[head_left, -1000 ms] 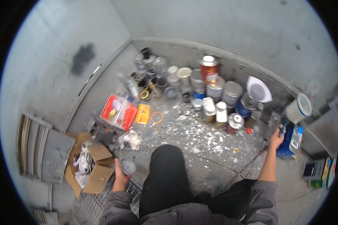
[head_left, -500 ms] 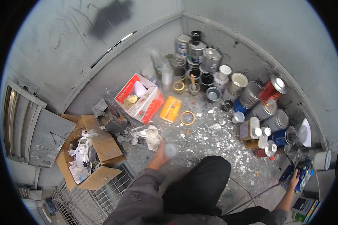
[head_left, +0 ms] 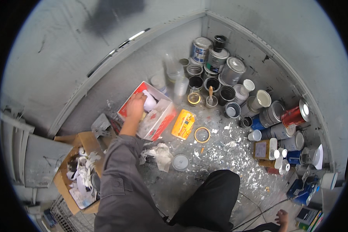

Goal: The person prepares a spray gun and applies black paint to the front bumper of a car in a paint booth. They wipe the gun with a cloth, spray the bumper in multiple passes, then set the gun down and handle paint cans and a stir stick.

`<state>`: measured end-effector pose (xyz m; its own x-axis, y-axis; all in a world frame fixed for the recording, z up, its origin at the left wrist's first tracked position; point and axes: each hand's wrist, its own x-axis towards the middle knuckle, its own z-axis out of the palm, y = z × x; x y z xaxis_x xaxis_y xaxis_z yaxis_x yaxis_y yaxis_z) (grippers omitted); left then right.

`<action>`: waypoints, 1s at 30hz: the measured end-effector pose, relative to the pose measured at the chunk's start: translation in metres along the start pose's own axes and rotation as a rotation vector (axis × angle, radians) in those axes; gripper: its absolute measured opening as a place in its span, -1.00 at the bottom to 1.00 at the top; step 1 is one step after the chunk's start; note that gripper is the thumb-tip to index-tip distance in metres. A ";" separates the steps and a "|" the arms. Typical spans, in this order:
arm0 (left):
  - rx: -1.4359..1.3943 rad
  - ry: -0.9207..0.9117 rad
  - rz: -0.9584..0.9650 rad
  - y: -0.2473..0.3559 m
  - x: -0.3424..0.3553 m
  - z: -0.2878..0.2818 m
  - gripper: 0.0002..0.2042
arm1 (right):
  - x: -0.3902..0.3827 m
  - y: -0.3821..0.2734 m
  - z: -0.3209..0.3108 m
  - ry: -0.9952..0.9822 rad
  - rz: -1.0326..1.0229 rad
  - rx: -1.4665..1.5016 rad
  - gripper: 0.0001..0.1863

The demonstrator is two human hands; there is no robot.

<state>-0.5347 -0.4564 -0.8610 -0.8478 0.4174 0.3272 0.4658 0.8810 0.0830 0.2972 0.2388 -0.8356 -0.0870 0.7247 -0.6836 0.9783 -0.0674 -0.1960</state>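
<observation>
My left hand (head_left: 136, 107) reaches over the rim of a red and white cardboard box (head_left: 164, 120), its fingertips bent down beside a white rounded item (head_left: 149, 101) inside. Those fingertips are partly hidden, and I cannot see anything gripped. On the floor below the box stands a small round grey tub or lid (head_left: 180, 162), next to a crumpled whitish paper (head_left: 161, 155). Low at the right, my right hand (head_left: 282, 217) is in the air with loosely curled, parted fingers and nothing in it. A blue container (head_left: 301, 191) lies above and right of that hand.
Paint cans (head_left: 233, 70) and open cups line the right wall. A yellow packet (head_left: 183, 124) and an amber ring (head_left: 202, 135) lie on the paint-spattered floor (head_left: 224, 154). An open carton (head_left: 89, 139) of rubbish sits at the left by a wire basket (head_left: 67, 218).
My left hand has left the grey round tub or lid on the floor and moved up to the red and white box. My right hand has come off the blue container, down and left.
</observation>
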 end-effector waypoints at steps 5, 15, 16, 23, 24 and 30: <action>0.542 -0.401 0.368 -0.040 0.019 0.032 -0.81 | -0.029 -0.031 0.013 0.062 -0.127 0.046 -0.44; 0.124 -0.693 -0.108 -0.035 0.025 0.045 -0.86 | -0.071 -0.010 0.011 0.033 -0.037 0.093 -0.47; 0.034 -0.721 -0.150 -0.047 0.022 0.053 -0.86 | -0.072 -0.011 0.012 0.025 -0.035 0.085 -0.47; -0.465 -0.767 -0.318 -0.081 0.011 0.074 -0.85 | -0.072 -0.009 0.009 0.035 -0.035 0.086 -0.48; -0.470 -0.771 -0.323 -0.081 0.010 0.076 -0.86 | -0.073 -0.008 0.008 0.037 -0.041 0.087 -0.48; -0.497 -0.811 -0.323 -0.084 0.012 0.078 -0.85 | -0.071 -0.010 0.004 0.039 -0.026 0.140 -0.48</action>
<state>-0.6035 -0.5082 -0.9374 -0.7826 0.3637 -0.5053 0.0789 0.8630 0.4990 0.2924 0.1859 -0.7878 -0.1022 0.7536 -0.6493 0.9396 -0.1412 -0.3118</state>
